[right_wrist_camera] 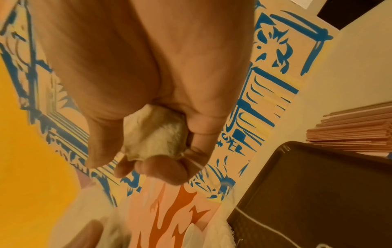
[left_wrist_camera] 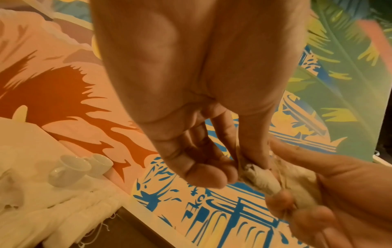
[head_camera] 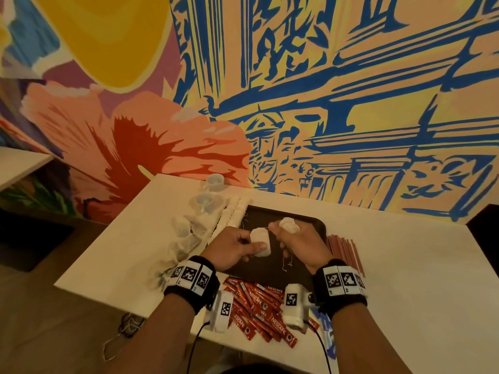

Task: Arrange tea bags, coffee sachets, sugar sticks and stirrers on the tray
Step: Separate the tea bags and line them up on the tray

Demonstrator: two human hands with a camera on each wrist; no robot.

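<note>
Both hands are over the dark tray [head_camera: 318, 225], each busy with tea bags. Left hand [head_camera: 232, 248] pinches one white tea bag [head_camera: 260, 242] between thumb and fingers, held just above the tray's middle. Right hand [head_camera: 298, 245] is curled tight round a bunched tea bag [head_camera: 289, 225], maybe more than one, can't tell; thin strings hang from that fist toward the tray floor. In the right wrist view the bag is wadded in the palm with fingers wrapped over it. A row of white tea bags [head_camera: 233, 214] lies along the tray's left edge, looks like the part of the job done so far, though whether they sit inside the rim or on the desk [head_camera: 405, 265] just beside it is hard to tell. Coffee sachets [head_camera: 259, 309], red, are in a loose heap on the desk at the tray's near edge, not on the tray. Stirrers [head_camera: 344, 252] are stacked on the desk touching or just beside the tray's right edge, also not placed. Sugar sticks: a blue-white packet peeks out under the right wrist, unclear. Two cups [head_camera: 210, 191] and some crumpled clear wrappers [head_camera: 186, 236] sit left of the tray. Judgement: early stage, tea bags underway; coffee, sugar and stirrers all left to do.
</note>
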